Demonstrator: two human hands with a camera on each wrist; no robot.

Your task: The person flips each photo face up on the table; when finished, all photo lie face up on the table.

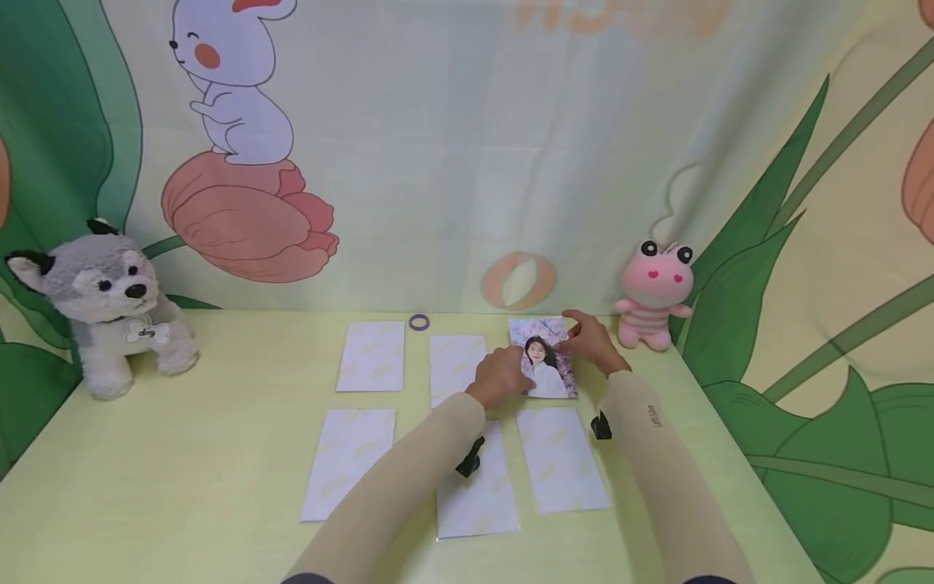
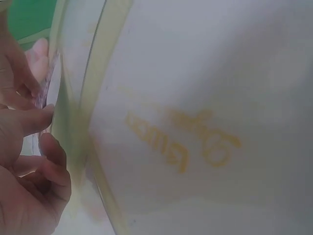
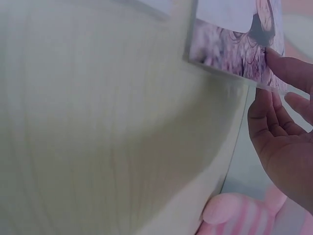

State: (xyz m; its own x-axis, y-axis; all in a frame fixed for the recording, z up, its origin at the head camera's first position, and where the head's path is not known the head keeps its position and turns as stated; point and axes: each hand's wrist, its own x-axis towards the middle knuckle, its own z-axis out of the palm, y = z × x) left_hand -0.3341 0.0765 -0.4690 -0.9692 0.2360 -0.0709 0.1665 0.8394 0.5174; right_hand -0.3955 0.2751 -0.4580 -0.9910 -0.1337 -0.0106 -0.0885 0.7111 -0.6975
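A photo print (image 1: pixel 549 380) of a person in white before pink blossoms is between both hands at the right end of the back row. My left hand (image 1: pixel 502 376) pinches its left edge. On the opposite edge, my right hand (image 1: pixel 593 344) holds it with the thumb on the picture side and fingers behind, as the right wrist view shows. The print (image 3: pixel 222 51) has its lower corner raised over the table there. White sheets with faint yellow print lie around: one (image 1: pixel 454 365) beside the left hand, another (image 1: pixel 562 461) in front of the photo.
More white sheets (image 1: pixel 370 357) lie to the left and under the left forearm. A purple ring (image 1: pixel 419 323) sits near the table's back edge. A pink striped plush (image 1: pixel 653 300) stands right of the right hand, a grey-white plush dog (image 1: pixel 120 312) far left. A printed curtain (image 1: pixel 409 162) hangs behind.
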